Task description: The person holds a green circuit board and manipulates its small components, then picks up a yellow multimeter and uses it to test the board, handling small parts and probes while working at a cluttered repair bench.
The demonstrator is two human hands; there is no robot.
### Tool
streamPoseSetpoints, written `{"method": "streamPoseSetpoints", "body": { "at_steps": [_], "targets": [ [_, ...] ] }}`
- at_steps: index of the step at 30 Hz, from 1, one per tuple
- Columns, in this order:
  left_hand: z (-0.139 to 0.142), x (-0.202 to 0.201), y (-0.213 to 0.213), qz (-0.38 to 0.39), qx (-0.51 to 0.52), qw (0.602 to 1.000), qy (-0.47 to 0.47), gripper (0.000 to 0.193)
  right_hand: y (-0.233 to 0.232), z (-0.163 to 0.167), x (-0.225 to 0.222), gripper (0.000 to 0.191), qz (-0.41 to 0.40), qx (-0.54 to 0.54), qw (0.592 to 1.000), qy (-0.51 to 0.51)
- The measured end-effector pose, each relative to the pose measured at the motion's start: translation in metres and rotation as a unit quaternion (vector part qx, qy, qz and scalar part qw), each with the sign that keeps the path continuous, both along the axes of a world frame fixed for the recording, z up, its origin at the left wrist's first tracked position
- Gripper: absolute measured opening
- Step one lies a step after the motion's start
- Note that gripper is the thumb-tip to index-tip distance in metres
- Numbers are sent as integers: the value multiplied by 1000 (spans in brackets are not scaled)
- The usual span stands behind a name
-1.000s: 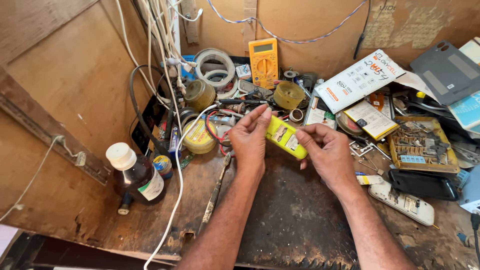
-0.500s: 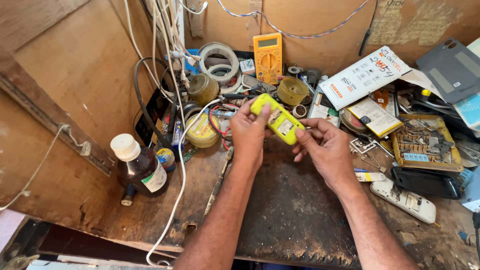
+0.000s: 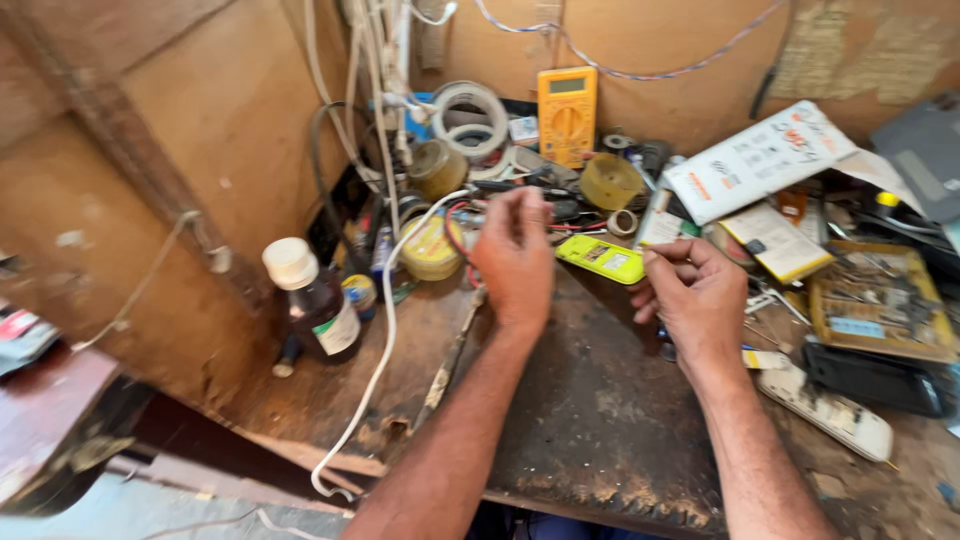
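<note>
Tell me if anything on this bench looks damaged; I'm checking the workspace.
The wooden bench is chipped and ragged along its front edge, and the dark mat is worn and flaking there. The yellow-green device lies flat and looks intact.

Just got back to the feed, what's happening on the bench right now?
A person sits at a cluttered workbench. The right hand holds a small yellow-green device by its end, just above the dark bench top. The left hand is raised beside it, fingers pinched together near some red wires; whether it grips anything is unclear. A yellow multimeter leans on the back wall, and a brown bottle stands to the left.
</note>
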State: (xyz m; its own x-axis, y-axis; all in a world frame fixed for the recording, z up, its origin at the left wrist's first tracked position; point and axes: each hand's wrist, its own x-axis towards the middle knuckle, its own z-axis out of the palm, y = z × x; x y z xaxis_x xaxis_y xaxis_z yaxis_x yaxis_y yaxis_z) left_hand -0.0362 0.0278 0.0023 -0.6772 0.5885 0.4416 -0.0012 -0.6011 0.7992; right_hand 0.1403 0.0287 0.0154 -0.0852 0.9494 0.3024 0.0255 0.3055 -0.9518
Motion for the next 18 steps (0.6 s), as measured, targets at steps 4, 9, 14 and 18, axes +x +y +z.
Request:
{"method": "streamPoseSetpoints", "body": {
  "at_steps": [4,9,14,18],
  "targets": [
    [-1,2,-7,28,-85,989,119,24,2,-5,-5,15,-61,-9,986,-155],
    [6,9,-14,58,-99,976,187,20,1,-9,-5,18,-97,99,955,-261],
    [32,13,-27,80,-105,950,284,21,6,-15,-3,18,-122,135,930,-319],
    [60,15,-58,59,-75,935,343,23,16,-28,3,19,-129,186,928,-294]
  ]
}}
